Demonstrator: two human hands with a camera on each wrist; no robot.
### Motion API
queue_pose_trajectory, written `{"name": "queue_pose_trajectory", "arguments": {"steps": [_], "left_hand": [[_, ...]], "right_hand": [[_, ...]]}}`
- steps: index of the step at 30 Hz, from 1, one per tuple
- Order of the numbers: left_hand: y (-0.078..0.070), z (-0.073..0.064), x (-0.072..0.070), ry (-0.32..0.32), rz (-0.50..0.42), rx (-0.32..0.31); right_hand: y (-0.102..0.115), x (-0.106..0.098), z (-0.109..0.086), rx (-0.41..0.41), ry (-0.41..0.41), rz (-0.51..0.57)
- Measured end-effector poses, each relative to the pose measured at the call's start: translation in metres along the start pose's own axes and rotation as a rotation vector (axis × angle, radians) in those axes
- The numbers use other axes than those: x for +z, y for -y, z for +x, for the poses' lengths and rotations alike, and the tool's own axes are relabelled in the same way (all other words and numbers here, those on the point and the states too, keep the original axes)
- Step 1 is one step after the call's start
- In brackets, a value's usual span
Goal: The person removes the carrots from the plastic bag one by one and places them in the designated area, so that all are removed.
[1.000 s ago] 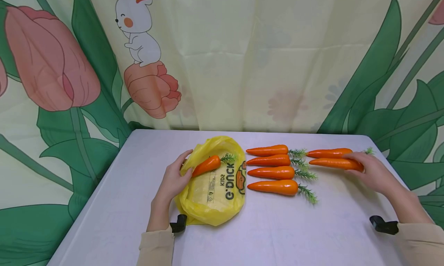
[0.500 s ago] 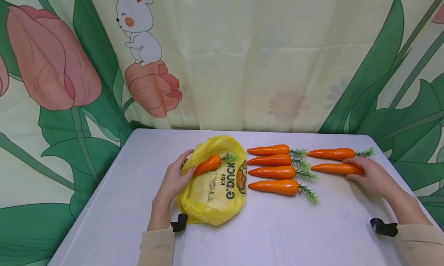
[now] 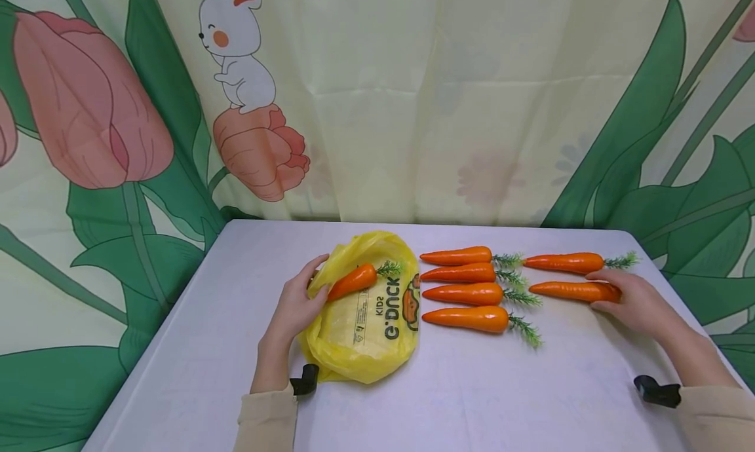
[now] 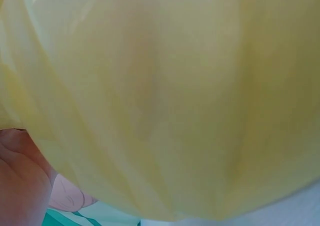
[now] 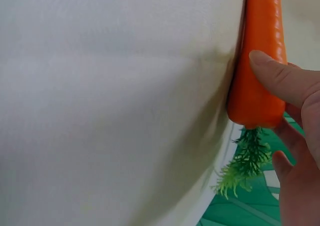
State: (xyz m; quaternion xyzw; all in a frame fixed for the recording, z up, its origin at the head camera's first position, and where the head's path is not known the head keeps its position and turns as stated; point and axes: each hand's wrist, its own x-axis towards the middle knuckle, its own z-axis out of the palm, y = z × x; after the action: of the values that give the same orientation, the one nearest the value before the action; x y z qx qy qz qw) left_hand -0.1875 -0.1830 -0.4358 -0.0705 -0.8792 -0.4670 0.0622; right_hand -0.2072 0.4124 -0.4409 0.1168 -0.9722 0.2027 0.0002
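Observation:
My left hand [image 3: 297,301] grips the left rim of a yellow plastic bag [image 3: 368,367], which lies with its mouth spread; the bag fills most of the left wrist view. One toy carrot [image 3: 356,280] with green leaves lies inside the bag, its tip hidden by the rim and hand. At the right, my right hand [image 3: 631,298] holds another carrot [image 3: 569,291] by its thick end. In the right wrist view the thumb presses one side of this carrot [image 5: 260,86], other fingers behind it, and it lies along the cloth.
Several more carrots [image 3: 463,318] lie in a column just right of the bag, tips pointing left. A single carrot [image 3: 563,263] lies behind the held one. White cloth covers the table [image 3: 460,399], and a printed curtain [image 3: 377,111] hangs behind its back edge.
My right hand has moved its carrot slightly toward me, down onto the cloth and apart from the carrot behind. The left hand and bag stay put.

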Motion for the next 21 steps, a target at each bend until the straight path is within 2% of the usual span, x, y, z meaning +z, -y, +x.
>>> {"name": "queue_pose_trajectory", "arguments": {"steps": [2,8,13,21], "left_hand": [[0.0,0.0,0.0,0.002,-0.002,-0.003],[0.0,0.0,-0.001,0.006,-0.002,0.0],[0.0,0.001,-0.001,0.005,0.001,0.005],[0.0,0.0,0.001,0.001,0.0,-0.004]], "right_hand": [[0.0,-0.002,-0.003,0.003,-0.002,-0.007],[-0.003,-0.003,-0.011,-0.058,-0.072,-0.033],[-0.005,-0.001,-0.011,-0.074,-0.107,-0.044],[-0.001,-0.001,-0.003,-0.02,-0.094,-0.051]]}}
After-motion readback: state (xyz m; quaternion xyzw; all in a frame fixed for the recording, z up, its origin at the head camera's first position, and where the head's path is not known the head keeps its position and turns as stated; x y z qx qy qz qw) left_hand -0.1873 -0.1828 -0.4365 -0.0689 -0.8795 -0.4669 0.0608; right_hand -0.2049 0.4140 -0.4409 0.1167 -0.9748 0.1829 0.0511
